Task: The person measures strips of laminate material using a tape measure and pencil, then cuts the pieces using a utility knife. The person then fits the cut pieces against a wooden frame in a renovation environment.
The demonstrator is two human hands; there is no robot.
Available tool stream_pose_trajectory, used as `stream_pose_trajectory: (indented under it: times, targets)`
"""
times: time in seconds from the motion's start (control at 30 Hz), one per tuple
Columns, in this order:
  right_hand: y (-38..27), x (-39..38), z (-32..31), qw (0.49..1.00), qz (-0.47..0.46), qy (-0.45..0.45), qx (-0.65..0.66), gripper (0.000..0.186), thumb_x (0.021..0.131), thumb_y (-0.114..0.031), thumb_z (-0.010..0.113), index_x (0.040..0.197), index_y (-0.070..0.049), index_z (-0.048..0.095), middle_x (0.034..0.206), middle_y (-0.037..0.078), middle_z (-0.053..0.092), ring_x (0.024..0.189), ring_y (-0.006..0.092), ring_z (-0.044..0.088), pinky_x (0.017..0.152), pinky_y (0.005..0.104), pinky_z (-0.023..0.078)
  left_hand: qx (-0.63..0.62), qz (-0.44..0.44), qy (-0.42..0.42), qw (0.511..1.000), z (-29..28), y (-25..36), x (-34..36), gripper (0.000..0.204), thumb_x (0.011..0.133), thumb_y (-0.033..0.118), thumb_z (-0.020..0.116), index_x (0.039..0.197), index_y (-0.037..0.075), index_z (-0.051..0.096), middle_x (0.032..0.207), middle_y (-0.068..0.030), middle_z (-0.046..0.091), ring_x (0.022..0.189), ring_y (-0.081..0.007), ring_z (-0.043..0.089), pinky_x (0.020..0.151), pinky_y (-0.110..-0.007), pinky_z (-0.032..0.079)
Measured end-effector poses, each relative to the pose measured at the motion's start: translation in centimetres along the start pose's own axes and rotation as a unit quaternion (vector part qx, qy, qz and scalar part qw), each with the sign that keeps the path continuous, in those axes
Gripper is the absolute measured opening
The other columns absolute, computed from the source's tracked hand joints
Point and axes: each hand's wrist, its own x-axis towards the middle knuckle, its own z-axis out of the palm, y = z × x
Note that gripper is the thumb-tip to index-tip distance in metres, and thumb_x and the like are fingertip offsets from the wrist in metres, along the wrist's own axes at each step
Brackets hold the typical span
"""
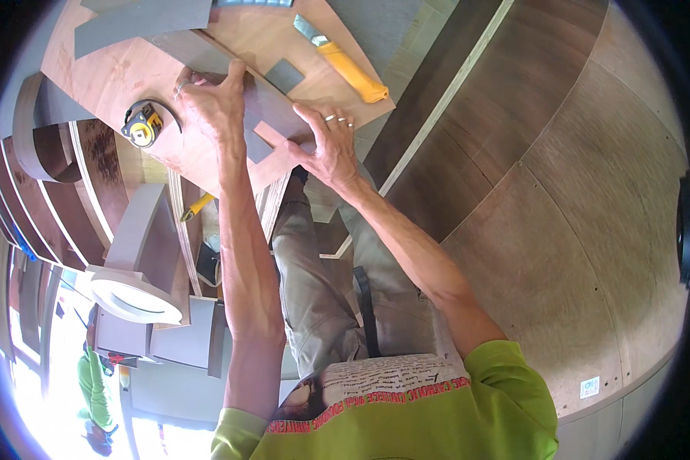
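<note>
A long grey-brown strip (272, 107), like thin laminate, runs diagonally across a light wooden board (195, 157). My left hand (216, 103) is closed on the strip near its middle, thumb along the far edge. At the strip's near right end, my right hand (330, 149) grips it between thumb and fingers. Small grey offcuts lie by the strip; one grey piece (285, 75) is just beyond it. Left of my left hand sits a yellow and black tape measure (143, 126). A yellow-handled tool (353, 73) with a flat metal end rests beyond my right hand.
Larger grey sheets (142, 31) lie at the board's far left. A curved grey piece with a white rim (134, 295) stands below left, near a small yellow tool (197, 207). Large brown plywood panels (544, 222) fill the right. Another person in green (93, 387) is at lower left.
</note>
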Motion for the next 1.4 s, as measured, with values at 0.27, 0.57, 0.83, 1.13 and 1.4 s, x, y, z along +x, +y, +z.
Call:
stream_pose_trajectory:
  times: [0.27, 0.57, 0.83, 1.13, 1.4]
  targets:
    - [0.0, 0.1, -0.1, 1.000, 0.009, -0.007, 0.010, 0.068, 0.070, -0.025, 0.081, 0.132, -0.013, 0.054, 0.121, 0.009, 0.058, 0.109, 0.0319, 0.050, 0.096, 0.0496, 0.037, -0.006, -0.022, 0.003, 1.000, -0.3, 1.9, -0.5, 0.053, 0.067, 0.014, 0.082, 0.108, -0.014, 0.062, 0.093, -0.0173, 0.072, 0.079, -0.0198, 0.067, 0.075, -0.030, 0.054]
    - [0.1, 0.1, 0.1, 1.000, -0.003, 0.004, 0.008, 0.068, 0.071, -0.024, 0.081, 0.132, -0.013, 0.054, 0.120, 0.011, 0.057, 0.110, 0.0332, 0.050, 0.096, 0.0500, 0.037, -0.025, -0.015, -0.015, 0.999, -0.3, 0.6, -0.2, 0.054, 0.067, 0.014, 0.082, 0.107, -0.015, 0.060, 0.095, -0.0174, 0.071, 0.082, -0.0183, 0.067, 0.075, -0.030, 0.053]
    - [0.3, 0.1, 0.4, 1.000, -0.010, 0.004, 0.015, 0.068, 0.069, -0.025, 0.082, 0.131, -0.013, 0.055, 0.117, 0.012, 0.058, 0.107, 0.0340, 0.051, 0.095, 0.0506, 0.037, -0.013, -0.042, 0.004, 0.999, -0.8, 1.8, -0.7, 0.062, 0.065, 0.020, 0.084, 0.111, -0.015, 0.060, 0.093, -0.0189, 0.072, 0.081, -0.0216, 0.068, 0.076, -0.032, 0.054]
    - [0.5, 0.0, 0.3, 1.000, -0.015, -0.016, -0.009, 0.069, 0.072, -0.025, 0.082, 0.132, -0.009, 0.054, 0.120, 0.010, 0.063, 0.103, 0.0326, 0.056, 0.096, 0.0497, 0.037, 0.016, -0.035, 0.015, 0.999, -0.8, 0.8, -0.6, 0.070, 0.064, 0.027, 0.084, 0.113, -0.016, 0.058, 0.091, -0.0202, 0.072, 0.079, -0.0227, 0.069, 0.074, -0.032, 0.055]
    - [0.9, 0.2, 0.5, 0.999, -0.026, -0.006, 0.025, 0.067, 0.072, -0.028, 0.080, 0.132, -0.011, 0.054, 0.114, 0.016, 0.058, 0.105, 0.0361, 0.051, 0.094, 0.0501, 0.039, 0.023, -0.040, -0.001, 0.999, -1.2, 1.2, -0.9, 0.071, 0.071, 0.027, 0.082, 0.120, -0.015, 0.054, 0.097, -0.0211, 0.070, 0.084, -0.0239, 0.068, 0.074, -0.033, 0.055]
